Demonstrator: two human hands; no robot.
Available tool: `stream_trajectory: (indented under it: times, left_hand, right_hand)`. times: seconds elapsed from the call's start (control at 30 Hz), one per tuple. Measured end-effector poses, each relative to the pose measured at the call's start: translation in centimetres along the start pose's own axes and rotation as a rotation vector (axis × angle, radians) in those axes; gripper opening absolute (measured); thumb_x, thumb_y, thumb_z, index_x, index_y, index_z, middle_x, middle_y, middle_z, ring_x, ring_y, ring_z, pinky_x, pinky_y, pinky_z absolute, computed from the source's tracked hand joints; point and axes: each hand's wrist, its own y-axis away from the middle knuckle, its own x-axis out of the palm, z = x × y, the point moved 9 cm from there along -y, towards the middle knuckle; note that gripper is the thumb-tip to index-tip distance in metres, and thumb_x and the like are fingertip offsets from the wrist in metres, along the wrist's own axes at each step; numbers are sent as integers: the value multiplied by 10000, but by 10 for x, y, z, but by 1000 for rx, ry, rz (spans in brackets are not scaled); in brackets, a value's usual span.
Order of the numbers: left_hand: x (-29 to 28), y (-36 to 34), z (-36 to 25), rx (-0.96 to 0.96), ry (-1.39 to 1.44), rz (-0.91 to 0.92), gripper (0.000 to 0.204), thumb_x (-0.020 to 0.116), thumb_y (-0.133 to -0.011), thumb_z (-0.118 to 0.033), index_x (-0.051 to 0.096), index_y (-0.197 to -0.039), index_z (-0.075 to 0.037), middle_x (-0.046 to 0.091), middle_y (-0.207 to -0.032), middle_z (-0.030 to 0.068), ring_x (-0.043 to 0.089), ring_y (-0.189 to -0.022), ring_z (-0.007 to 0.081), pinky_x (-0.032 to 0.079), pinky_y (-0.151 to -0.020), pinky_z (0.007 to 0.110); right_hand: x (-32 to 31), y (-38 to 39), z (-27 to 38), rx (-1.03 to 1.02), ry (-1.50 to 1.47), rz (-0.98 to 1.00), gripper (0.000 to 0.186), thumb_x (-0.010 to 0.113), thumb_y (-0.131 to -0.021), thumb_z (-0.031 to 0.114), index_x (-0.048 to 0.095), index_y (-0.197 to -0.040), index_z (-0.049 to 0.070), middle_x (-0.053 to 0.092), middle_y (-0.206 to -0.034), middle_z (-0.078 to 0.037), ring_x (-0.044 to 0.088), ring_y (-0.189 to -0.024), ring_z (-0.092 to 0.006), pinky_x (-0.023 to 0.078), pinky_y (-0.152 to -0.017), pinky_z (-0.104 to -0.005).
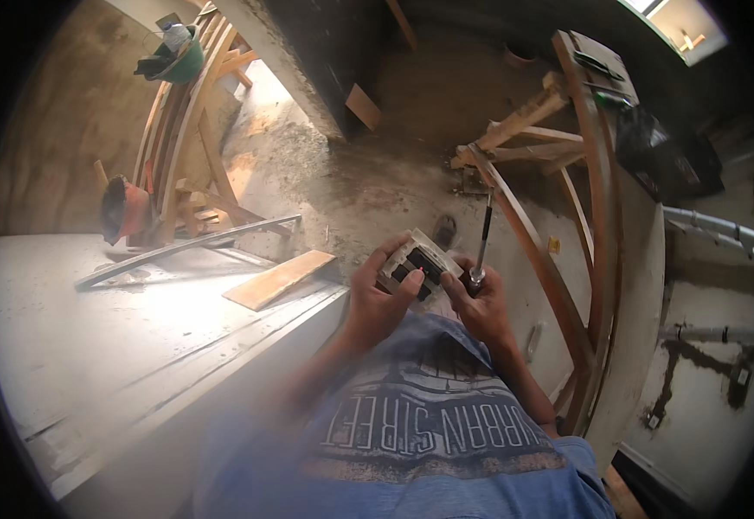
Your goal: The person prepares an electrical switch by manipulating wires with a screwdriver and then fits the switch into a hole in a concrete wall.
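Pale casing (426,251) with dark blocks set in its face, held in front of my chest, above the floor and off to the right of the desk's edge. Left grip (379,298) is narrowed round its left side: thumb pressed on the dark face, fingers along the outer edge, the rest of them hidden behind. Right grip (483,307) is wrapped about a slim screwdriver-like tool (486,229), shaft slanting up and away, while its thumb sits at the casing's near right corner. Handling, by my judgement: light, stiff, probably plastic; corners might chip or crack if squeezed hard or dropped, and dust could make the smooth sides a little slippery. Best hold is by the rigid side walls, little pressure on the dark blocks. Beyond the casing, a dark shoe (445,232) on the floor. To my left, the white desk (165,346) carries a loose wooden board (280,279) and a long metal strip (191,250); an orange bucket (126,210) near its far side. To my right, a timber frame (539,259), with a black bag (662,156) farther out. Upper left, a green bucket (188,62) with a bottle in it.
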Motion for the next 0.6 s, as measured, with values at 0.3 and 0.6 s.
stream_trajectory:
  times: [0.3,0.6]
  left_hand:
    - [-8,-131,-30,68,-160,-210,468,649,-846,-53,573,-1297,49,677,-1089,151,659,-972,167,538,-840,298]
    - [14,-237,-71,65,-198,-291,506,634,-860,-82,528,-1331,66,642,-1178,196,645,-1038,199,526,-876,313]
  right_hand:
    - [-18,-154,46,-60,-48,165,227,695,-937,211,668,-969,-12,580,-722,5,517,-679,-64,403,-598,-250]
    - [-51,-273,97,-104,-103,331,177,665,-956,192,621,-965,21,504,-696,60,437,-588,-21,333,-517,-206]
